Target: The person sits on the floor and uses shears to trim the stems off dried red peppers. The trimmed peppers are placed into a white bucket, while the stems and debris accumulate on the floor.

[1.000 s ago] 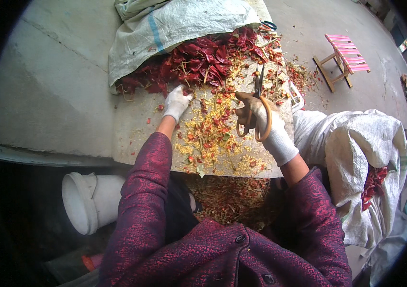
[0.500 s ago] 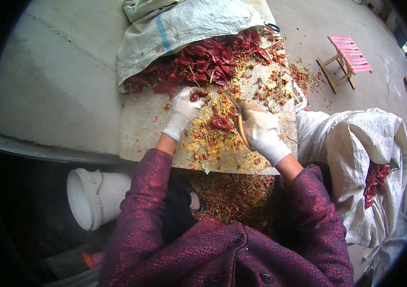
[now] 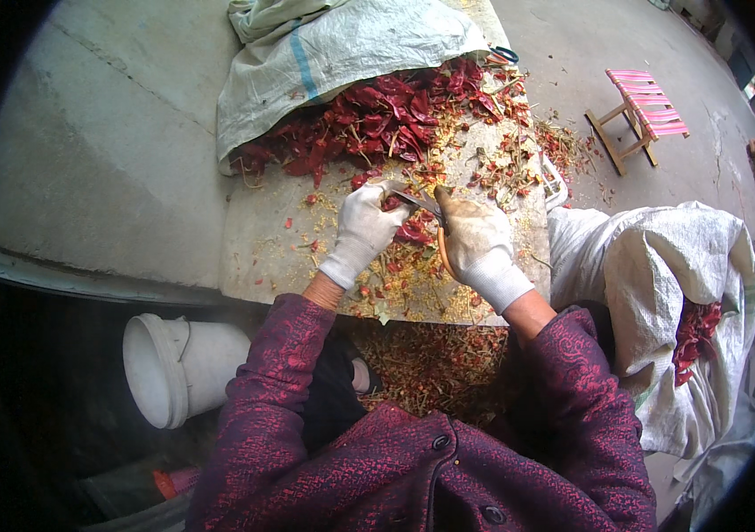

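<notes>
My left hand [image 3: 362, 223], in a white glove, is closed around a dried red chili pepper [image 3: 390, 203], mostly hidden by the fingers. My right hand [image 3: 479, 235], in a stained white glove, grips scissors with orange handles [image 3: 444, 252]. Their blades point left and reach the pepper at my left fingertips. Beneath both hands, cut red pepper pieces [image 3: 411, 232], yellow seeds and stems lie scattered over the pale tabletop [image 3: 258, 244]. Beyond them, a heap of dried red chilies [image 3: 377, 115] spills from under a white woven sack [image 3: 369, 40] with a blue stripe.
A white bucket [image 3: 184, 368] lies on its side at lower left. To the right stands a white woven sack [image 3: 661, 257] with red chilies showing. A pink-striped folding stool [image 3: 646, 99] is at far right. Stems and scraps [image 3: 435, 363] cover the floor below the table's near edge.
My left hand has moved right with the pepper, up to the scissors. The scissor blades now meet the pepper; my right hand has barely shifted.
</notes>
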{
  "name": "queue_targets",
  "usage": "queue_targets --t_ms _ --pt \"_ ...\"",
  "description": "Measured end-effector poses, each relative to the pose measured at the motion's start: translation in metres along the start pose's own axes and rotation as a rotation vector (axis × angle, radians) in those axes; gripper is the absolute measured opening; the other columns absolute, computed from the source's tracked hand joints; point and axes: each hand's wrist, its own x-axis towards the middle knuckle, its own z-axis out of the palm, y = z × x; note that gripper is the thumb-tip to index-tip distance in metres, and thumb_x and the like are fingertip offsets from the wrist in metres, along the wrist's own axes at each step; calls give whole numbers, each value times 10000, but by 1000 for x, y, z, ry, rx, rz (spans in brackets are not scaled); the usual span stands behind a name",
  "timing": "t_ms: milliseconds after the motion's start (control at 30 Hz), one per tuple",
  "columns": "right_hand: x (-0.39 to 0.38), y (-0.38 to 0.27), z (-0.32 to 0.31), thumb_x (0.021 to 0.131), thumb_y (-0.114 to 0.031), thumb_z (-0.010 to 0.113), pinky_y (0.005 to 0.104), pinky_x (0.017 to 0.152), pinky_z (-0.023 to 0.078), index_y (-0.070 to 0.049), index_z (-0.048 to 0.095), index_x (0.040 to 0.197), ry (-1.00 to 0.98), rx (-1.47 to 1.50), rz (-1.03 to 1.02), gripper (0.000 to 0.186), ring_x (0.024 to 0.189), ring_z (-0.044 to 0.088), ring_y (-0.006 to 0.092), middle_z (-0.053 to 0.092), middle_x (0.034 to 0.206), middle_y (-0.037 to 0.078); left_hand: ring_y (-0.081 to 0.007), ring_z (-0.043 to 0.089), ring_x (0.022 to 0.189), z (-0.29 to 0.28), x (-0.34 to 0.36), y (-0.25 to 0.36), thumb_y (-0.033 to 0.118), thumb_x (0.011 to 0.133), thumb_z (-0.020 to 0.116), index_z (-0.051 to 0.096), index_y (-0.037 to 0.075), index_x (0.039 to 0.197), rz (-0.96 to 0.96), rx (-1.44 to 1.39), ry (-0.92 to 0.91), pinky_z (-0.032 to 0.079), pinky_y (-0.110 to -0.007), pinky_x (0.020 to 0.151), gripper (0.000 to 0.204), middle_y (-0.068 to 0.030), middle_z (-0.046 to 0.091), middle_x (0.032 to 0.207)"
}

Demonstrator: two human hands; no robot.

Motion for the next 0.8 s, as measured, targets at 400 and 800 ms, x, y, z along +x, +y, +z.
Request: queue_targets --t_ms 400,800 --pt "-9 -3 11 844 -122 572 464 735 529 20 612 1157 38 69 22 346 836 691 363 687 854 193 -283 704 856 6 -7 19 147 750 776 753 50 943 -16 61 121 545 -359 773 217 -132 726 916" --pt "-21 1 32 875 -134 512 453 730 537 -18 633 1076 82 157 31 262 808 695 363 695 852 191 -277 656 675 8 -7 29 216 698 795 691 131 836 327 467 222 516 -406 582 193 -78 628 740"
